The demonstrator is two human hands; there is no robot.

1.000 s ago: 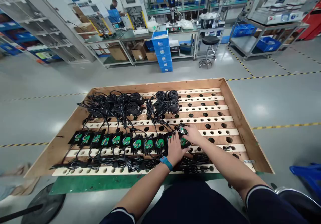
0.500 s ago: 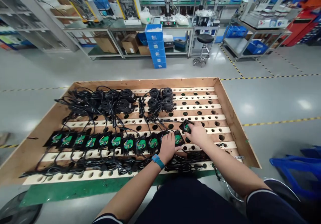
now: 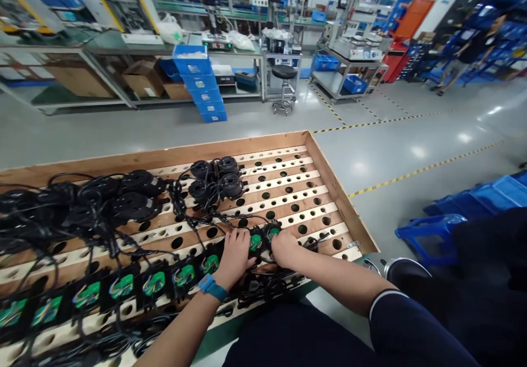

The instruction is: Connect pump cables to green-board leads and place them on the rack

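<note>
Black units with green circuit boards (image 3: 153, 283) form a long row in a wooden slatted tray (image 3: 263, 143). My left hand (image 3: 236, 254), with a blue band at the wrist, rests over the row near its right end, fingers bent over a black unit; what lies beneath them is hidden. Beside it is a unit with its green board (image 3: 255, 242) uncovered. My right hand (image 3: 284, 248) is closed at the edge of the last unit (image 3: 272, 232) on the right. Black round fan-like parts (image 3: 230, 185) with tangled cables lie behind the row.
Coiled black cables (image 3: 263, 290) run along the tray's near side. Beyond the tray are stacked blue bins (image 3: 206, 90), a black stool (image 3: 284, 72) and workbenches. Blue plastic stools (image 3: 432, 238) stand at the right. A person (image 3: 473, 51) is at the far right.
The view has turned to the right. My right hand has brought the last unit down from above the row to its right end, beside the other units. My left hand stays over the row.
</note>
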